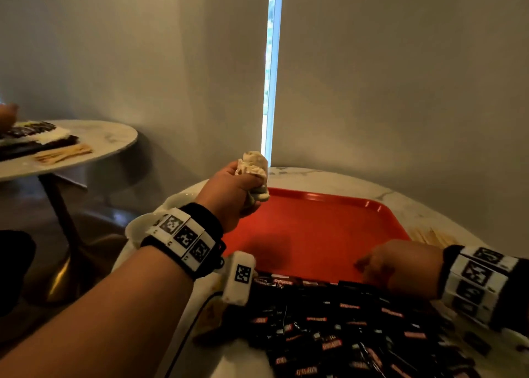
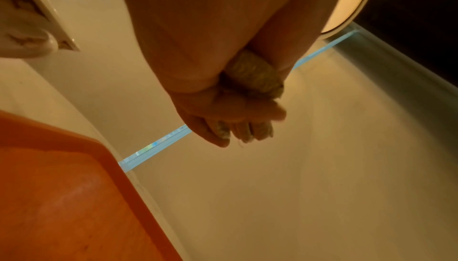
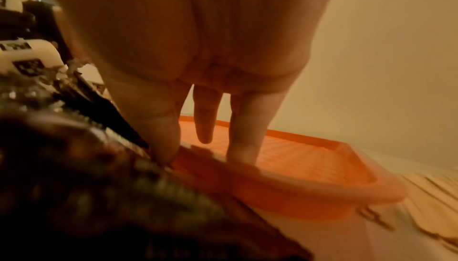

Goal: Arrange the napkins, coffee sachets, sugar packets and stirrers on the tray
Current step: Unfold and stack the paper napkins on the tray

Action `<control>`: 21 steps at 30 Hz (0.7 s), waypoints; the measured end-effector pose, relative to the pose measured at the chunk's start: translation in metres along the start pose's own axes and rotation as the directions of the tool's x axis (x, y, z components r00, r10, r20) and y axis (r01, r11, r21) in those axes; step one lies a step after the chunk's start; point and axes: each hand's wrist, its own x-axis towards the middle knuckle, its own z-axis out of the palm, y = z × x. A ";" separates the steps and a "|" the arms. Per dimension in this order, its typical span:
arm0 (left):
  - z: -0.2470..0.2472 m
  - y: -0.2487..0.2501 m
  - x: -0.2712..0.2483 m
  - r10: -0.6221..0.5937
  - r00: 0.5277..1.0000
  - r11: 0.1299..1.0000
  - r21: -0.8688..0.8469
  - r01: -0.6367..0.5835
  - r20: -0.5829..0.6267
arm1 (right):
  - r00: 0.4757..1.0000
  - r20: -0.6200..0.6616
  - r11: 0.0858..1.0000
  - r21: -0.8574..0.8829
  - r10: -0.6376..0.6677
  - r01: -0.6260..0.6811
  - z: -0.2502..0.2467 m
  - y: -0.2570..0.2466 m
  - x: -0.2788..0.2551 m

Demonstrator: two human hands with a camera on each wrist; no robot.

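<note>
The left hand had its grip closed round a crumpled napkin, fingers curled tight about it, the wad poking out above and below the fist. It was held up in the air near the far left corner of the red tray, not yet over the tray floor. The right hand hovered low at the tray's near edge with its grip open: in the right wrist view the fingers hung straight down toward the near rim, holding nothing, with the thumb close against the topmost coffee sachets.

The napkin was already balled up, so the likely fault was that it would land as a lump rather than lie flat, and being light it could roll or unfold off the rim if released from that height. Squeezing it harder would only crease it further.

The sachets lay in a loose black heap on the table, pressed right up to the tray's near rim. A careless sweep of the right hand or its wristband could push some over the table edge, or shove a disordered clump onto the tray. The wooden stirrers lay fanned out beside the tray's right side, near that forearm, and could be scattered by the same movement. No sugar packets could be made out clearly.
</note>
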 end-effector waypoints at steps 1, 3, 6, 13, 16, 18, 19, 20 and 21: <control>0.000 -0.001 -0.002 0.000 1.000 1.000 -0.011 0.000 -0.001 | 1.000 0.015 1.000 0.018 0.016 -0.017 0.002 0.001 -0.006; 0.002 0.000 -0.003 -0.009 1.000 0.999 -0.045 0.008 -0.025 | 0.999 0.038 0.998 0.059 0.023 -0.026 0.007 0.005 -0.011; 0.004 0.002 0.001 -0.032 0.999 0.994 -0.101 0.029 -0.028 | 0.994 0.096 0.993 0.099 0.060 -0.070 0.014 0.011 -0.018; -0.005 -0.004 0.012 -0.106 0.994 0.983 -0.144 0.109 0.028 | 0.975 -0.161 0.960 0.258 0.151 -0.106 -0.052 -0.004 -0.021; -0.011 -0.004 0.019 -0.139 0.989 0.970 -0.194 0.148 0.056 | 0.959 -0.254 0.945 0.325 0.129 -0.041 -0.095 -0.026 0.001; -0.013 -0.004 0.020 -0.124 0.988 0.969 -0.203 0.140 0.088 | 0.950 -0.296 0.929 0.370 0.103 0.014 -0.114 -0.045 0.021; -0.015 -0.005 0.021 -0.108 0.987 0.969 -0.210 0.132 0.122 | 0.941 -0.328 0.911 0.409 0.087 0.058 -0.121 -0.055 0.036; -0.016 -0.006 0.020 -0.089 0.984 0.969 -0.217 0.121 0.153 | 0.925 -0.373 0.887 0.448 0.068 0.115 -0.125 -0.066 0.050; -0.018 -0.008 0.020 -0.070 0.982 0.967 -0.229 0.110 0.175 | 0.911 -0.409 0.850 0.496 0.049 0.176 -0.129 -0.077 0.065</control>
